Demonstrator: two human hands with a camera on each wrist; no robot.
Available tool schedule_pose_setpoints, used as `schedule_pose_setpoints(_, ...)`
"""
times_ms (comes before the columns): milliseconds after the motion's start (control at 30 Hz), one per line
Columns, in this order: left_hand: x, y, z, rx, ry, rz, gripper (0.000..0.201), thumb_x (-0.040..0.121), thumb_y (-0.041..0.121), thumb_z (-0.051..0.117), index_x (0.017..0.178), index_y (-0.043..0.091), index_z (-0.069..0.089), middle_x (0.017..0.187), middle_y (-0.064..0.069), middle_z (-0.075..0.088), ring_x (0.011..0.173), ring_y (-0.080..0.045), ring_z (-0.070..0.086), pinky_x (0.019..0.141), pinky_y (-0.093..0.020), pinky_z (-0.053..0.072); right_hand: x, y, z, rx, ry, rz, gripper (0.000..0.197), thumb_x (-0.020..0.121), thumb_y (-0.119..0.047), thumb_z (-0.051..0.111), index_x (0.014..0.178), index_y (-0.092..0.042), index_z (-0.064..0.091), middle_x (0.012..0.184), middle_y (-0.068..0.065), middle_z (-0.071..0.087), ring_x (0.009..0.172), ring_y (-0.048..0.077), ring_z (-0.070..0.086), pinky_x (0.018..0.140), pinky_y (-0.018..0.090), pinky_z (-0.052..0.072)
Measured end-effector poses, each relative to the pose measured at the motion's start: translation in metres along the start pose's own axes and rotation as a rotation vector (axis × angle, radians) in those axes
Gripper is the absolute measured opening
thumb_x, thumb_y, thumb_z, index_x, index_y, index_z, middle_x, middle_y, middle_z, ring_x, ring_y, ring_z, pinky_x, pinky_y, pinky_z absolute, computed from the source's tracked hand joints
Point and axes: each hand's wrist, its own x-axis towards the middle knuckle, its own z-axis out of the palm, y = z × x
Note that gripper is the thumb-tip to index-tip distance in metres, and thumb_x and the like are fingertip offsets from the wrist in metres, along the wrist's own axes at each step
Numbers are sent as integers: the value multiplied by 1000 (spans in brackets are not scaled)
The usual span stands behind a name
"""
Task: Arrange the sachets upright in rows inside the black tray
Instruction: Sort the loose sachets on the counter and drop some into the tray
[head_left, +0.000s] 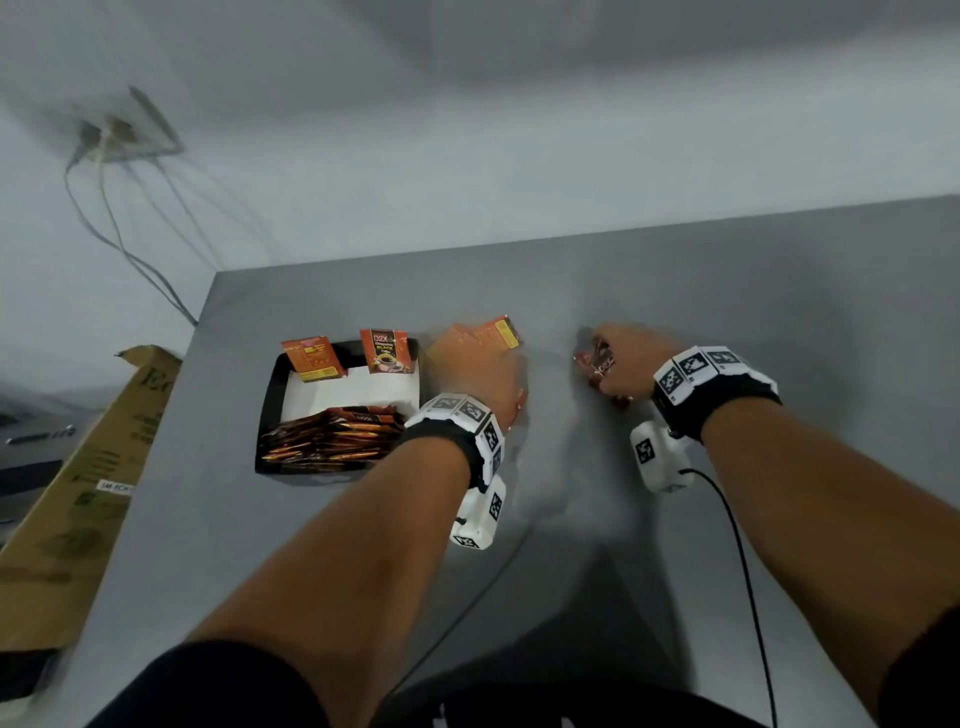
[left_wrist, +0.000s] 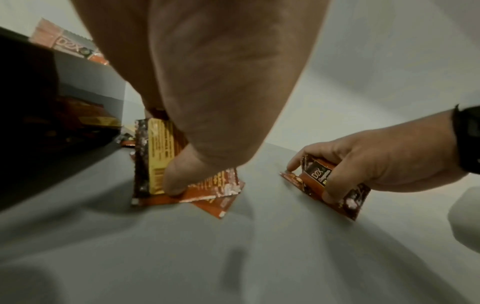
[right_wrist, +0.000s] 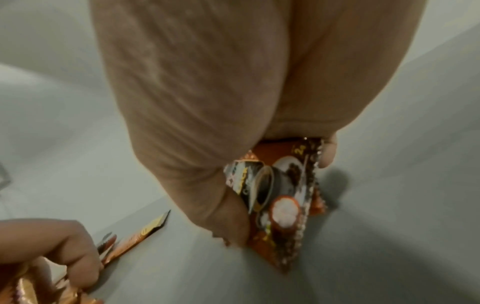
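A black tray (head_left: 267, 415) sits at the table's left. A packed row of orange sachets (head_left: 332, 436) fills its near side, and two sachets (head_left: 387, 351) lean upright against its far wall. Just right of the tray, my left hand (head_left: 480, 371) grips a small bunch of sachets (left_wrist: 155, 156) standing on edge on the table, thumb pressed on their face. Further right, my right hand (head_left: 623, 364) grips another few sachets (right_wrist: 280, 195), fingers curled round them, their lower edge on the table.
The grey table (head_left: 675, 291) stretches right and toward me. A cardboard box (head_left: 78, 493) leans at the table's left edge. Cables (head_left: 130, 249) hang on the wall behind. A black cord (head_left: 748, 582) runs from my right wrist camera.
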Motion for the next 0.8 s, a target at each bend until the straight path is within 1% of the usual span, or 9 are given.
schedule_pose_setpoints(167, -9, 4, -10, -2, 15, -1, 52, 96, 9, 51, 144, 2, 34, 147, -18, 42, 135, -38, 36, 113, -44, 31, -3, 3, 11, -26, 94, 61, 58, 82, -36, 70, 131, -14, 47, 134, 17, 43, 128, 40, 38, 106, 40, 35)
schedule_pose_setpoints(233, -12, 4, -13, -7, 63, 11, 51, 96, 6, 51, 144, 2, 33, 147, -18, 43, 136, -36, 37, 113, -40, 29, -2, 2, 12, -13, 105, 69, 60, 82, -35, 71, 132, -10, 47, 136, 17, 44, 129, 40, 39, 106, 39, 34)
schedule_pose_setpoints(367, -16, 0, -15, 20, 95, 15, 46, 95, 10, 52, 139, 7, 42, 141, -15, 51, 134, -34, 37, 109, -40, 32, -1, 1, 9, 51, 53, 57, 52, 79, -28, 75, 121, -9, 52, 119, 14, 60, 108, 35, 58, 81, 31, 43)
schedule_pose_setpoints(467, -23, -2, -15, 82, 114, -14, 34, 93, 15, 53, 126, 13, 57, 129, -10, 61, 131, -34, 38, 108, -47, 32, -3, -6, 3, 117, 6, 40, 37, 77, -20, 75, 109, -10, 59, 104, 13, 67, 89, 30, 61, 69, 28, 45)
schedule_pose_setpoints(500, -25, -2, -16, 94, 115, -18, 30, 93, 19, 53, 122, 14, 60, 126, -9, 62, 130, -33, 38, 108, -48, 32, -3, -10, 0, 164, 3, 26, 33, 76, -17, 75, 104, -10, 60, 99, 12, 68, 87, 28, 62, 67, 30, 47)
schedule_pose_setpoints(567, -29, -1, -16, 106, 124, -33, 31, 93, 26, 56, 122, 15, 60, 128, -9, 59, 130, -32, 39, 108, -48, 33, 1, -22, -8, 303, 9, -9, 32, 72, -13, 77, 98, -13, 58, 99, 9, 68, 89, 27, 64, 73, 38, 55)
schedule_pose_setpoints(633, -34, 1, -14, 53, 143, -30, 38, 93, 33, 61, 126, 14, 57, 130, -10, 58, 127, -32, 46, 104, -45, 39, 9, -36, -17, 351, 33, -74, 32, 74, -15, 77, 94, -14, 51, 93, 5, 64, 84, 23, 62, 70, 38, 53)
schedule_pose_setpoints(700, -44, 5, -10, -107, 125, -19, 38, 92, 30, 65, 124, 14, 52, 121, -11, 64, 115, -32, 60, 93, -40, 50, 17, -54, -27, 310, 29, -141, 33, 77, -15, 76, 99, -16, 51, 89, -1, 59, 81, 21, 57, 62, 30, 44)
schedule_pose_setpoints(800, -60, 14, 4, -273, 110, -106, 42, 91, 21, 67, 127, 15, 46, 112, -8, 67, 103, -33, 67, 80, -38, 53, 35, -81, -31, 218, -18, -231, 54, 73, -14, 78, 123, -16, 57, 113, 8, 65, 98, 26, 61, 76, 30, 50)
